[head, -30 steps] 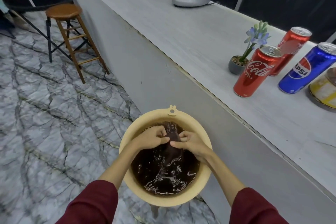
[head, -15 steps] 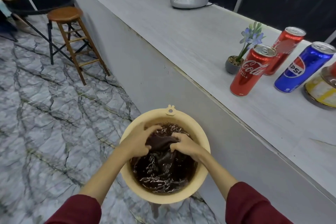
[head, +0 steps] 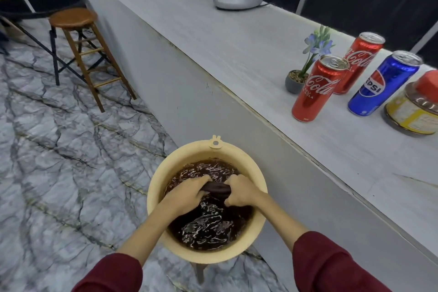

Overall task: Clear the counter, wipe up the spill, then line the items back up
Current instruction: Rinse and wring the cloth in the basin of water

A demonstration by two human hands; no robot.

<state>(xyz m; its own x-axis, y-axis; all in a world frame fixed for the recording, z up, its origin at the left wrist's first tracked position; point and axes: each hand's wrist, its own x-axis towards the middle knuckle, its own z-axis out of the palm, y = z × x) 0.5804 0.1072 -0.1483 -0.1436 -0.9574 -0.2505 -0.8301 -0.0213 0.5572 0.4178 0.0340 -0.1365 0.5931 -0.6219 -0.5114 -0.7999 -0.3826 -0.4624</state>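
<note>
Two hands, left hand (head: 187, 193) and right hand (head: 241, 191), clench cloth (head: 216, 188) over basin (head: 180, 163); cans (head: 317, 87) grouped near counter (head: 237, 50) edge, lining-up apparently outstanding.

I see both forearms reaching forward and down from dark red sleeves pushed up to about the elbow, converging in front of me. My left hand (head: 187, 193) lies knuckles up, fingers curled over and closed in a grip on one end of a dark cloth (head: 216, 188). My right hand (head: 241, 191) mirrors it just beside, fingers curled and thumb tucked under, gripping the other end. The two hands sit close together, nearly touching, wrists roughly level.
</note>
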